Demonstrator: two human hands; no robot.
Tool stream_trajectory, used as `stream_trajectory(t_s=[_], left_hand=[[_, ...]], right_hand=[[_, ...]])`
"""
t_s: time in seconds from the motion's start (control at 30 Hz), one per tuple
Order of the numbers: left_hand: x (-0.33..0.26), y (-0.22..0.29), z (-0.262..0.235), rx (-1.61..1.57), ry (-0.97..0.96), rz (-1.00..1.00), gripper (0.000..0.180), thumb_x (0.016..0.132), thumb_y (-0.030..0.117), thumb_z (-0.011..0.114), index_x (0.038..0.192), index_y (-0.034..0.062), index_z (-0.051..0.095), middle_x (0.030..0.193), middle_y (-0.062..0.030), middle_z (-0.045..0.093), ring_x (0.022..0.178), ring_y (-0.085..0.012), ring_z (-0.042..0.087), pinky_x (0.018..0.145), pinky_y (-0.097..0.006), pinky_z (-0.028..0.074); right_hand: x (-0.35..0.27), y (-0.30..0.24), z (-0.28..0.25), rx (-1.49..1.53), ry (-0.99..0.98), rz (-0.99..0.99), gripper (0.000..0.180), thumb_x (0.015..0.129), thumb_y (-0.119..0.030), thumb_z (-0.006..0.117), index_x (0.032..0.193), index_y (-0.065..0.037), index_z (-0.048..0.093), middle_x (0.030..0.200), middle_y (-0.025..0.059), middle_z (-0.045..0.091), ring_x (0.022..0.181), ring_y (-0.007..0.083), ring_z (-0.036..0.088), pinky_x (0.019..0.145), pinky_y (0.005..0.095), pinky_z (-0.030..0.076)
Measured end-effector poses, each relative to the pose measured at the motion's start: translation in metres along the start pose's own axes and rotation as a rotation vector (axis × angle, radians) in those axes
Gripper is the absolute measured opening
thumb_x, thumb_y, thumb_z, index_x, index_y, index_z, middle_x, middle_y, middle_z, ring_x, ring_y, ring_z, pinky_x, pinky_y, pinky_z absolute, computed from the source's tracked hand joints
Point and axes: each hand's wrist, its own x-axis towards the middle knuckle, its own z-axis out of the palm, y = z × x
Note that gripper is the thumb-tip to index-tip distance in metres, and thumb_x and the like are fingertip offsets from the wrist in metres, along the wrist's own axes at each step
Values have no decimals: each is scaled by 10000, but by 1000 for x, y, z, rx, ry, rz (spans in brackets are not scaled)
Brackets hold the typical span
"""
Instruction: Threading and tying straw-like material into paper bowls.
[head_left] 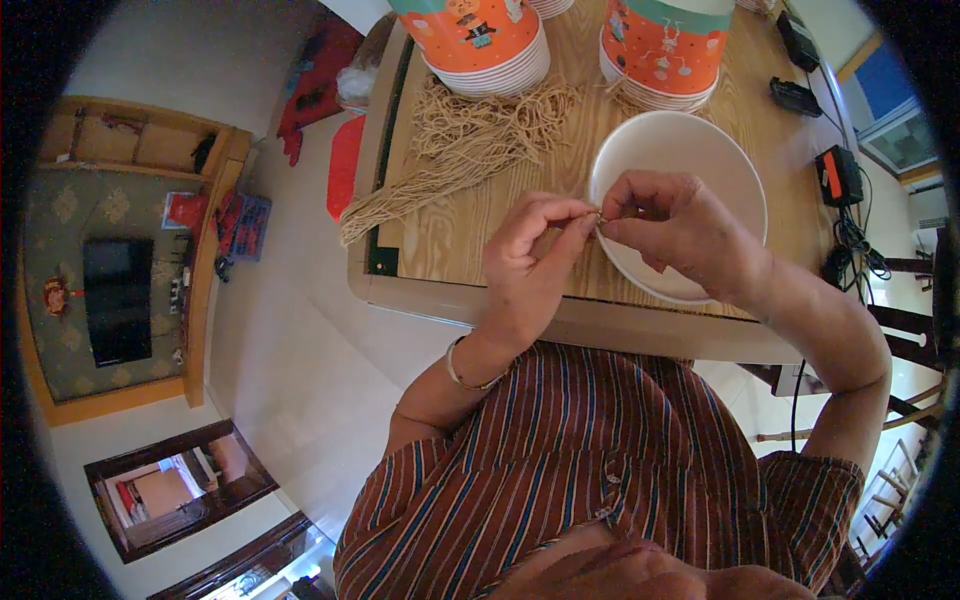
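Note:
At the left rim of a white paper bucket [735,165], seen from above into its inside, both my hands meet fingertip to fingertip. My left hand [530,255] pinches a short bit of tan cord [599,214] between thumb and forefinger. From the other side, my right hand [690,230] pinches the same bit, its wrist passing over the bucket's opening. Most of this cord is hidden by the fingers. A loose bundle of tan cords [470,140] lies on the wooden table [440,240], ahead and to the left of my hands.
Two stacks of orange printed paper buckets, a left stack [490,50] and a right stack [662,50], stand at the far side. Black adapters, an orange-and-black device [838,177] and tangled cables [853,250] lie along the right edge. A red stool [346,165] is beyond the table's left edge.

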Motion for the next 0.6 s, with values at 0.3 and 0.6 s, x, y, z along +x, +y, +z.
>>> stream_trajectory(t_s=[0.3,0.6], left_hand=[[-2,-5,8,-279,7,-216,140,899,-36,623,1029,15,625,941,-7,599,860,-63,578,771,-215,487],[-2,-9,7,-164,42,-95,131,858,-50,650,951,32,604,946,-22,575,877,-95,568,783,-224,481]], right_hand=[[0,-2,1,97,-24,118,74,885,-117,652,920,-57,625,704,-52,526,579,18,469,494,187,388],[-1,1,2,48,-9,51,57,894,-102,638,920,-56,618,725,-50,531,591,13,470,494,182,383]])
